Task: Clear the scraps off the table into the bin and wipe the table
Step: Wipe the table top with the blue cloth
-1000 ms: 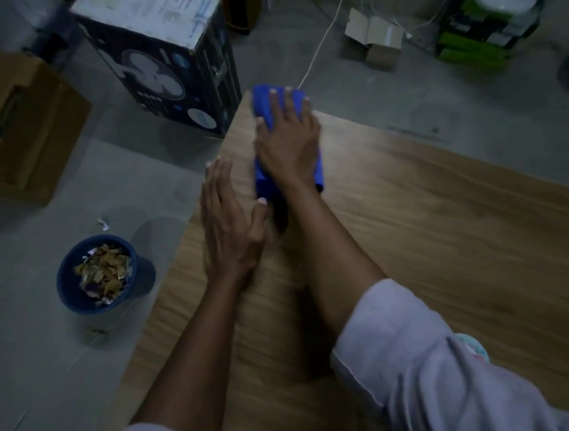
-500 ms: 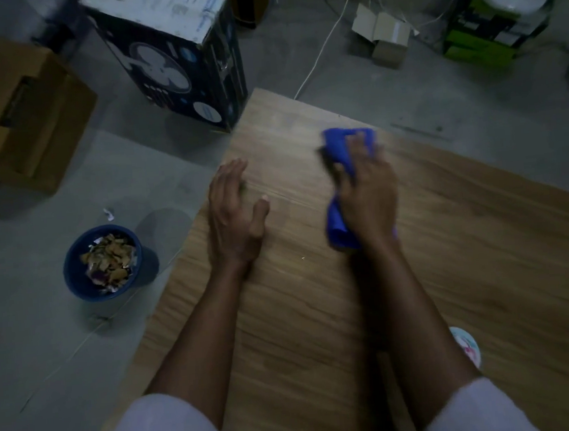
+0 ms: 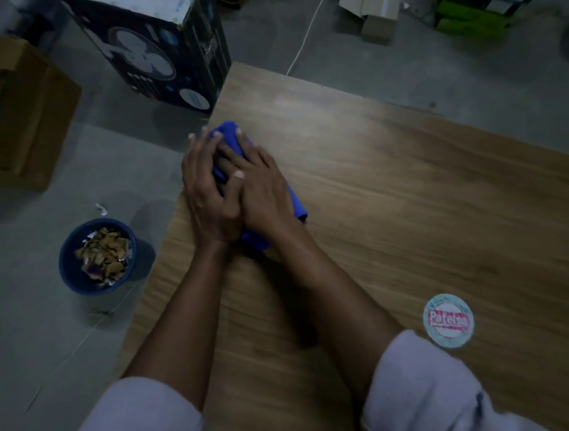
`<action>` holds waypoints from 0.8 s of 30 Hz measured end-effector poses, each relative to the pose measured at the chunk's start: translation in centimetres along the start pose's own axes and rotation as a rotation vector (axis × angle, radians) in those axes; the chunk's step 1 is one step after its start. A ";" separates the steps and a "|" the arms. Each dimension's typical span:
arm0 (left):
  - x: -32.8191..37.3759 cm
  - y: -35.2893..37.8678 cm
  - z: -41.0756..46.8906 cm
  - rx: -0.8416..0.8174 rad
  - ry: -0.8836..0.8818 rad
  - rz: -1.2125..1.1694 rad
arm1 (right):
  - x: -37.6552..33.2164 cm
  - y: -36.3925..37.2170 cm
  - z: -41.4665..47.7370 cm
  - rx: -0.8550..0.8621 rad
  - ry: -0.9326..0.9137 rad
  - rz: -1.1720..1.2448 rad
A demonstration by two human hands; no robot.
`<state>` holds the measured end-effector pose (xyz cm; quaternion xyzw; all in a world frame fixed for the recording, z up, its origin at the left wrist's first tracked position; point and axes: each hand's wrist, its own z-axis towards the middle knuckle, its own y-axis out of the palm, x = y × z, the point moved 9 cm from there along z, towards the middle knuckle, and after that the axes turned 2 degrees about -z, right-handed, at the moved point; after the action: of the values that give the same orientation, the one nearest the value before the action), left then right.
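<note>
Cloth [image 3: 297,203] on table [image 3: 411,187], pressed by left hand [image 3: 205,196] and right hand [image 3: 264,191], grips released

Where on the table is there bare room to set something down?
Bare wood spreads right of the right hand, from the far edge of the table down to the round label. The far corner beyond the blue cloth is bare too. Crowded: the left edge, where the left hand and right hand press the cloth.

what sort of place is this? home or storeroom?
Probably a storeroom or workshop: bare concrete floor, a printed fan carton and an open cardboard box standing on it.
</note>
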<state>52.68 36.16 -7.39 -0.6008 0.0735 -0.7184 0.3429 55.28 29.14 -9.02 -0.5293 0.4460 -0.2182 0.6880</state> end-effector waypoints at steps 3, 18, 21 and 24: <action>-0.7 -0.7 -0.2 0.022 -0.080 -0.076 | 2.1 -1.5 -4.3 0.011 0.038 0.055; 0.0 -2.7 -6.9 0.048 -0.176 -0.226 | -2.1 -1.4 -6.2 0.153 0.148 0.237; -0.2 -5.0 -9.5 0.082 -0.234 -0.215 | -4.7 -0.9 -10.1 0.064 0.016 0.261; 0.2 -5.6 -12.1 -0.006 -0.194 -0.209 | -0.3 -2.0 -15.6 0.114 0.093 0.150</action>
<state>39.36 36.58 -7.53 -0.6728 -0.0207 -0.6885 0.2698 42.30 20.42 -7.70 -0.4439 0.5026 -0.2152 0.7099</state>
